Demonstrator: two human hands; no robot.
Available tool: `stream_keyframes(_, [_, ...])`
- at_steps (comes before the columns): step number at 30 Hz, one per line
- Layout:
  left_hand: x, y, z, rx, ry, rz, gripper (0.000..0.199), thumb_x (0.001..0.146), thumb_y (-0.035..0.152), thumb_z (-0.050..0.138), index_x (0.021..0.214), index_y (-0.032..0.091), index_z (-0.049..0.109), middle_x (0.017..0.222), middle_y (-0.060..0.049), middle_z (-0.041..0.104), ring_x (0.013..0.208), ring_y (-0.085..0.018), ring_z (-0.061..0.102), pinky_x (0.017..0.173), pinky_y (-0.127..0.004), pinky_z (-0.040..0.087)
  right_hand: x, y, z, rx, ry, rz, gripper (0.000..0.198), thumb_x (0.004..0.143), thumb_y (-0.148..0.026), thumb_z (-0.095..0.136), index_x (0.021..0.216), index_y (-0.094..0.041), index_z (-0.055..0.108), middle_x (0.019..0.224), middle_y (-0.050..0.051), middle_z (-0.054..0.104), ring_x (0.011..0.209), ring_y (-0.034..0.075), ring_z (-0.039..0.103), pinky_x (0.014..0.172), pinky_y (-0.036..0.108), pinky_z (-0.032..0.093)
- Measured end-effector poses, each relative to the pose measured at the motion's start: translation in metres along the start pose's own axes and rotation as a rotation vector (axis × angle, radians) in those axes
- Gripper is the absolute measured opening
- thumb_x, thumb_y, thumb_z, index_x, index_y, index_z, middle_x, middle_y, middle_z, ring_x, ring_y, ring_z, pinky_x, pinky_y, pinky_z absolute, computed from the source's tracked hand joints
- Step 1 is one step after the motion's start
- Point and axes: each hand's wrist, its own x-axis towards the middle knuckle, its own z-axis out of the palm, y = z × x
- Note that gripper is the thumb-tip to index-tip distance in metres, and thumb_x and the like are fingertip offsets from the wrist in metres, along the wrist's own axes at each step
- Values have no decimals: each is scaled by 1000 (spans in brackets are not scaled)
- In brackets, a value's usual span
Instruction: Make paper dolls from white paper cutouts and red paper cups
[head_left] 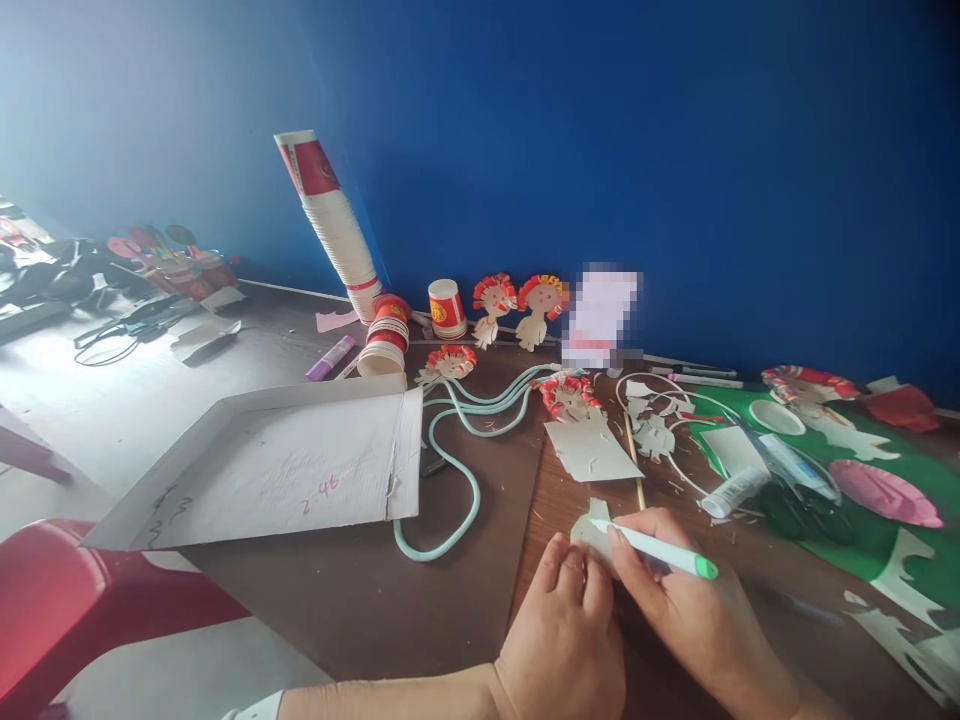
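Observation:
In my right hand (686, 600) is a white felt-tip pen (660, 548) with a green end cap, gripped like a writing tool. The pen's tip touches a small white paper cutout (592, 522) on the table. My left hand (570, 625) holds this cutout down, fingers curled together at its lower edge. Part of the cutout is hidden beneath both hands. Just beyond lies a white sheet of paper (592, 448), with a paper doll (570, 398) with red fringed hair at its far edge.
A large white box lid (285, 460) and a pale blue cord (474, 500) lie to the left. Stacked paper cups (337, 240) lean against the blue wall. More paper dolls (534, 310) stand there. Glue sticks (735, 492), paper scraps (911, 580) and green paper (847, 545) fill the right side.

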Motion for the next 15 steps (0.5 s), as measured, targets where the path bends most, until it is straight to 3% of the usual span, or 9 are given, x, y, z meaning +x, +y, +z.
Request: stream_keyframes(15, [-1, 1, 1, -7, -19, 3, 41, 95, 28, 41, 122, 10, 67, 123, -16, 63, 116, -27, 58, 110, -42, 35, 0, -1, 0, -5, 17, -25, 21, 94, -41, 49, 89, -23, 58, 70, 2, 72, 59, 18, 70, 49, 24, 50])
